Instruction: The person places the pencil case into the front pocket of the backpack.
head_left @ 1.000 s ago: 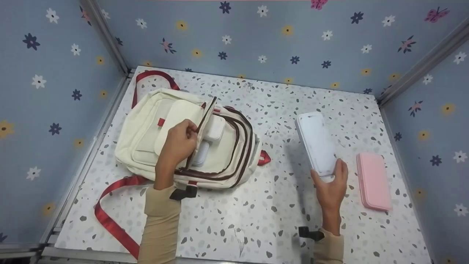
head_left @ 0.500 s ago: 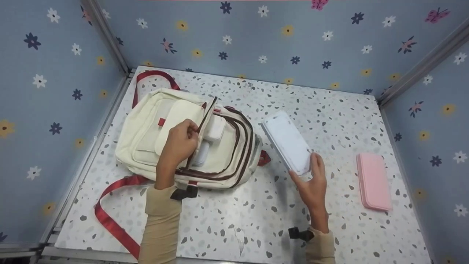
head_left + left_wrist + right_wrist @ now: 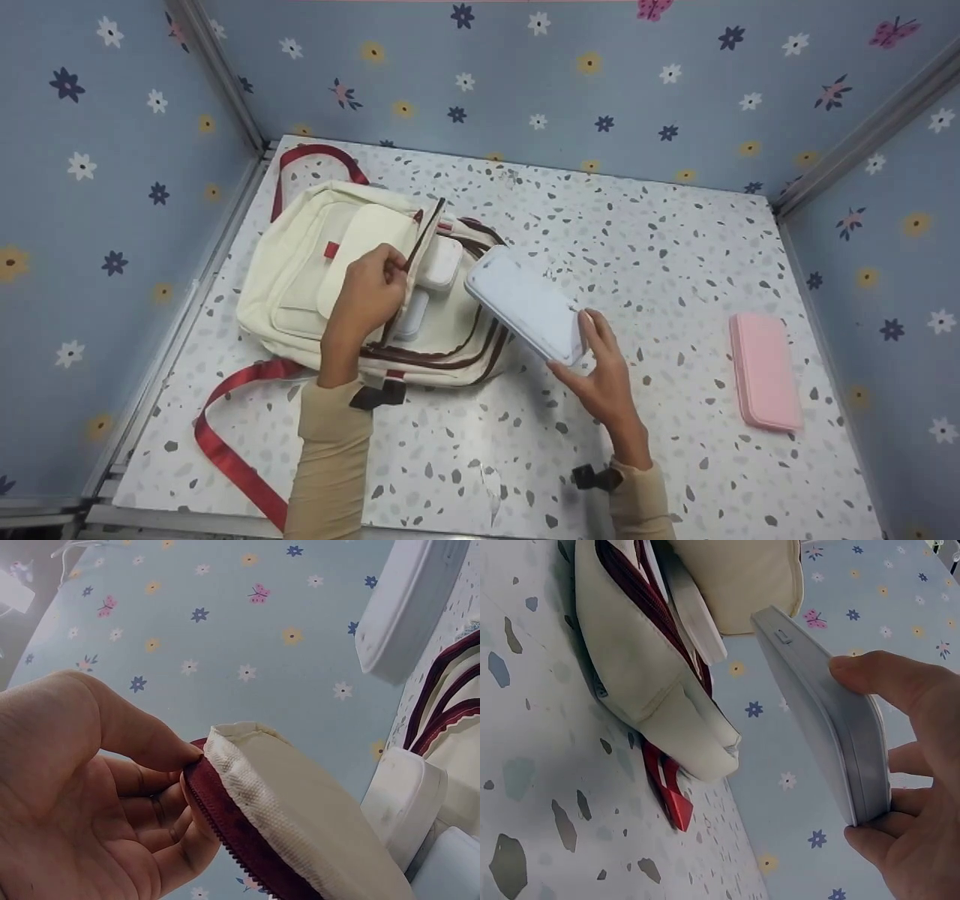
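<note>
A cream backpack (image 3: 281,289) with dark red zips lies on its back in the head view, its front pocket unzipped. My left hand (image 3: 369,289) pinches the zipped edge of the pocket flap (image 3: 300,795) between thumb and fingers, holding it up. In the pocket sit a white rounded box (image 3: 442,264) and a smaller pale blue one (image 3: 412,319). My right hand (image 3: 606,379) grips the near end of a flat pale blue case (image 3: 529,304) with rounded corners, thumb on one side, fingers on the other. Its far end overlaps the backpack's right part, close to the pocket opening.
A pink flat case (image 3: 766,371) lies at the right on the speckled tabletop (image 3: 675,247). A red strap (image 3: 238,459) trails toward the front edge, and another red strap (image 3: 319,148) loops behind the bag. Flowered walls (image 3: 510,82) enclose the back and sides.
My right hand has carried the pale blue case leftward from near the pink case to over the backpack's right edge, turning its far end left. The left hand stays at the flap.
</note>
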Demonstrator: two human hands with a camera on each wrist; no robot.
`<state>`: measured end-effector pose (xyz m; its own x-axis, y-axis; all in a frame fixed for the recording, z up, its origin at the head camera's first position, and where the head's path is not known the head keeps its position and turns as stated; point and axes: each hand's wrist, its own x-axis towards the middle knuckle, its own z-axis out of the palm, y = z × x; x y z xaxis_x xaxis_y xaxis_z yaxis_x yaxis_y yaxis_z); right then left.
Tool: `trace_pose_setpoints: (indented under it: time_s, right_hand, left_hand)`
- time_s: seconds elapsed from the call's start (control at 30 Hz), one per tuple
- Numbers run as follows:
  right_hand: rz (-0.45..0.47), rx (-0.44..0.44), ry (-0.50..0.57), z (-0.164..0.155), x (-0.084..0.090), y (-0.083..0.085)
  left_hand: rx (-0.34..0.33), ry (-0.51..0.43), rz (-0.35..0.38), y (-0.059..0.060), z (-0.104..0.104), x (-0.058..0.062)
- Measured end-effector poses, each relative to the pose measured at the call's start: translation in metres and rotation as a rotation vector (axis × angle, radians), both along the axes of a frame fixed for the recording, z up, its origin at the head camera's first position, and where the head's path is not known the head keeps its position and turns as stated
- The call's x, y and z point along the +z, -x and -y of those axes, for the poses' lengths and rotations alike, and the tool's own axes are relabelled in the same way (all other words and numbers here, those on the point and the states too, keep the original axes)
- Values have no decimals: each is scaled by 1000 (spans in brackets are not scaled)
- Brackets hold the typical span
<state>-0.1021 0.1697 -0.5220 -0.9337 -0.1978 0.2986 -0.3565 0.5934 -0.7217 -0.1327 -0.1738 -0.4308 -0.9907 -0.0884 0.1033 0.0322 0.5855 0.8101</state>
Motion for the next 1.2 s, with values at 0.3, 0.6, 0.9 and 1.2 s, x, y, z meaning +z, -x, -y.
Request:
trace_pose_setpoints:
  time_s: [0.3, 0.6, 0.9, 1.2]
  right_hand:
    - [57, 90, -48, 16, -4, 1]
    - [55, 176, -96, 33, -7, 0]
    - [53, 258, -127, 47, -9, 3]
    - [94, 299, -147, 64, -12, 14]
  left_hand:
    - [14, 15, -19, 0, -1, -1]
    - [9, 17, -23, 0, -1, -1]
    - [-5, 6, 0, 0, -1, -1]
    - [-9, 0, 4, 2, -2, -1]
